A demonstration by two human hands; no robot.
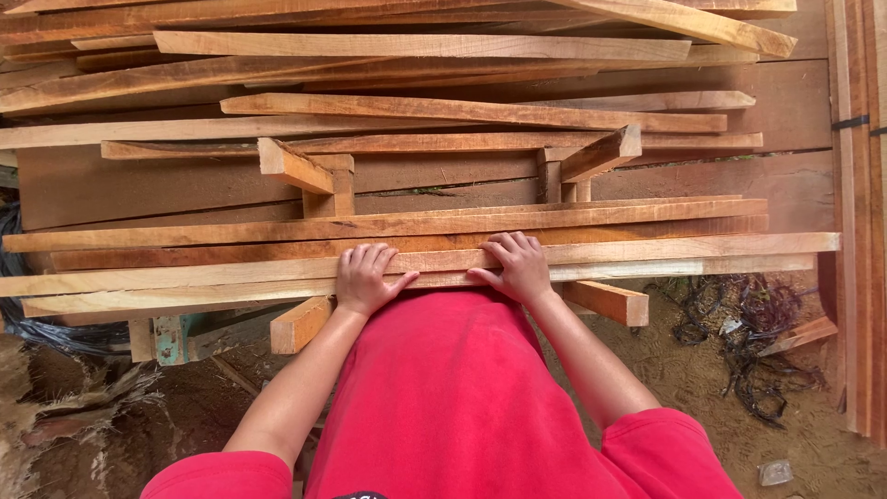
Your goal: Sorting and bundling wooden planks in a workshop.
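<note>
My left hand (pixel 363 277) and my right hand (pixel 517 268) both rest palm-down on a bundle of long light wooden slats (pixel 185 277) that lies across a wooden stand in front of me. Fingers curl over the top of the nearest slats, thumbs at the near edge. The hands are about a shoulder's width apart, near the bundle's middle. More slats (pixel 416 222) lie just beyond my fingertips on the same supports. My red shirt hides what is below the hands.
A big pile of reddish planks and slats (pixel 443 83) fills the far side. Support rails (pixel 296 166) (pixel 601 152) stick out under the stacks. Upright boards (pixel 859 231) stand at the right. Dirt floor with black straps (pixel 758 342) lies at the right.
</note>
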